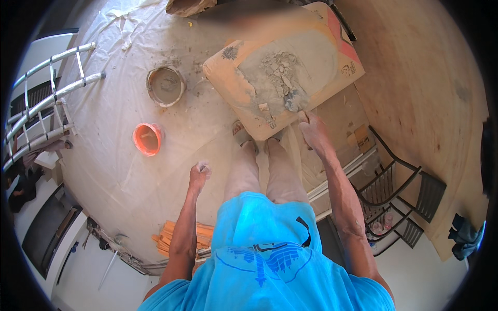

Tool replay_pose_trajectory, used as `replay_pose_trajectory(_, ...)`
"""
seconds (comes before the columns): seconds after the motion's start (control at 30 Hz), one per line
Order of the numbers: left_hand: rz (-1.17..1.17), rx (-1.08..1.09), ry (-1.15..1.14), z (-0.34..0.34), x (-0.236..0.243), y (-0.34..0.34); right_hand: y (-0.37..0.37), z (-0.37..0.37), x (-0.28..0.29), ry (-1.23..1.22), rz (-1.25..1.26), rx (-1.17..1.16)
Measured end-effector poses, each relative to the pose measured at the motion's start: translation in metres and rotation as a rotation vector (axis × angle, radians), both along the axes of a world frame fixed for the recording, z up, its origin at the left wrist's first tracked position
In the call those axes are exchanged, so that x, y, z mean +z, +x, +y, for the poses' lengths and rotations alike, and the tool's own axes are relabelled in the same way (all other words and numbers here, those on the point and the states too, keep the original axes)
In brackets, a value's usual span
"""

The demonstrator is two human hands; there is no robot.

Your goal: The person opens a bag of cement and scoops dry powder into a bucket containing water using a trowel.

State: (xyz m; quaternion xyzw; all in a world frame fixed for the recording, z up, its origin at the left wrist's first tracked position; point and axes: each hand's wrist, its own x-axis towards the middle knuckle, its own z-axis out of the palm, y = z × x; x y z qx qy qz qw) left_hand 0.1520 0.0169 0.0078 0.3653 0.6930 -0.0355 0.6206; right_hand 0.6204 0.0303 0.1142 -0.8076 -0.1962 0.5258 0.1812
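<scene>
My right hand [313, 130] is closed round the handle of a trowel, whose smeared metal blade [296, 101] rests at the near edge of a heap of grey mortar [282, 72]. The heap is partly crumbly and lies on a large flat cardboard sheet [233, 106] on the floor. To the left, my left hand [200, 173] hangs over the floor, fingers curled in and dusted with pale powder. Nothing shows in it. Both of my feet stand at the cardboard's near edge.
A round bucket [150, 88] of grey mix and an orange-red bucket [139, 136] stand on plastic sheeting [114, 171]. A metal ladder [57, 96] is at left. Dark metal chairs [386, 189] stand at right beside a wooden board [420, 78]. Orange strips [174, 239] lie behind my left arm.
</scene>
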Motion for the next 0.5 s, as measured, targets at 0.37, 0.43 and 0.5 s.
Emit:
replay_pose_trajectory(0.37, 0.072, -0.007, -0.054, -0.01, -0.008, -0.02, -0.026, 0.023, -0.047, 0.107, 0.164, -0.324)
replay_pose_trajectory(0.43, 0.06, -0.002, -0.023, -0.009, -0.009, -0.024, -0.027, 0.032, -0.053, 0.095, 0.256, -0.344)
replay_pose_trajectory(0.5, 0.035, -0.02, -0.011, -0.003, -0.007, -0.018, -0.034, 0.039, -0.062, 0.133, 0.27, -0.41)
